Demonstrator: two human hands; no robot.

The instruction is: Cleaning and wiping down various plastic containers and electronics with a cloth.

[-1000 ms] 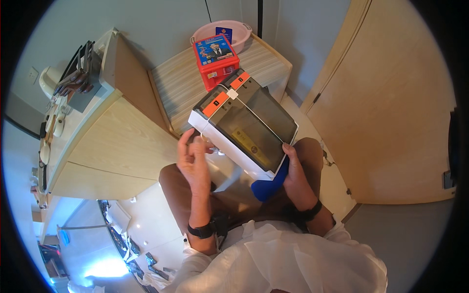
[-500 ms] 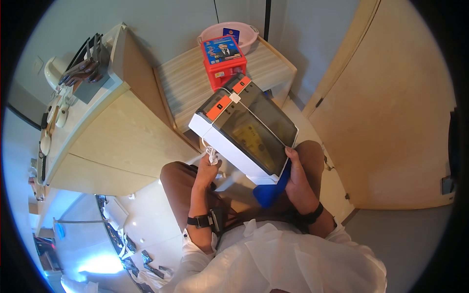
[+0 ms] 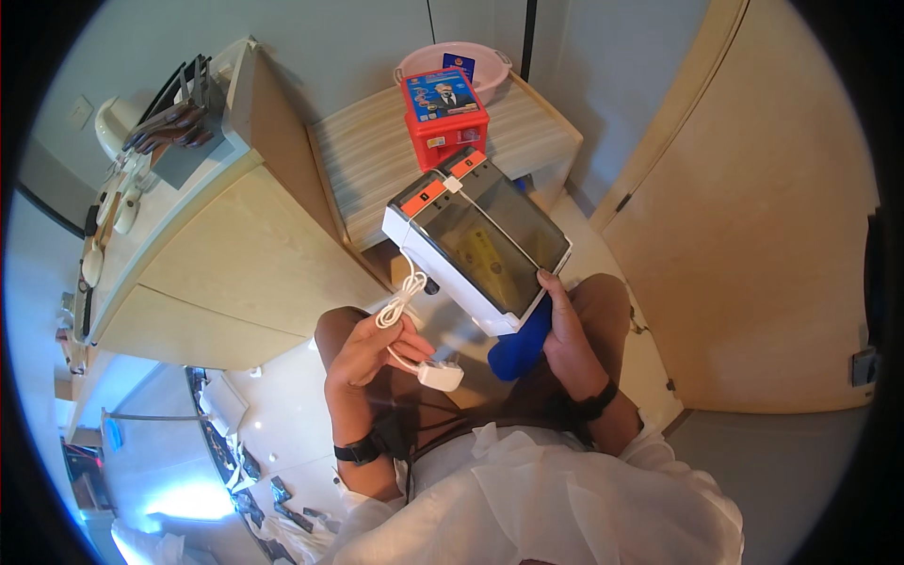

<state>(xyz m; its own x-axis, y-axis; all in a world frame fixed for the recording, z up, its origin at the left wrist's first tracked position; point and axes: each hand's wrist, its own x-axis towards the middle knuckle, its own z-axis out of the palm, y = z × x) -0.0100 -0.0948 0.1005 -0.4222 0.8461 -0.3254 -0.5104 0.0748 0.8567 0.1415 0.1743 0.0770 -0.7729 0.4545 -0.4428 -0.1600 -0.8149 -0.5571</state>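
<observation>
A white box-shaped appliance [image 3: 476,243] with a dark see-through lid and two orange tabs rests tilted over my lap. My right hand [image 3: 563,330] grips its near right corner, next to a blue object [image 3: 520,345] under it. My left hand [image 3: 372,348] holds the appliance's coiled white cord [image 3: 400,299], which runs from the box's left side. The cord's white plug [image 3: 440,376] hangs just right of my left hand's fingers.
A low wooden table [image 3: 377,169] stands ahead with a red box [image 3: 444,115] and a pink basin [image 3: 452,64] on it. A pale wooden cabinet [image 3: 217,264] fills the left, with small items on top. A wooden door [image 3: 763,245] is at the right.
My left hand left the box's left side, dropped toward my lap and now holds the coiled cord with its plug. The box stayed in my right hand.
</observation>
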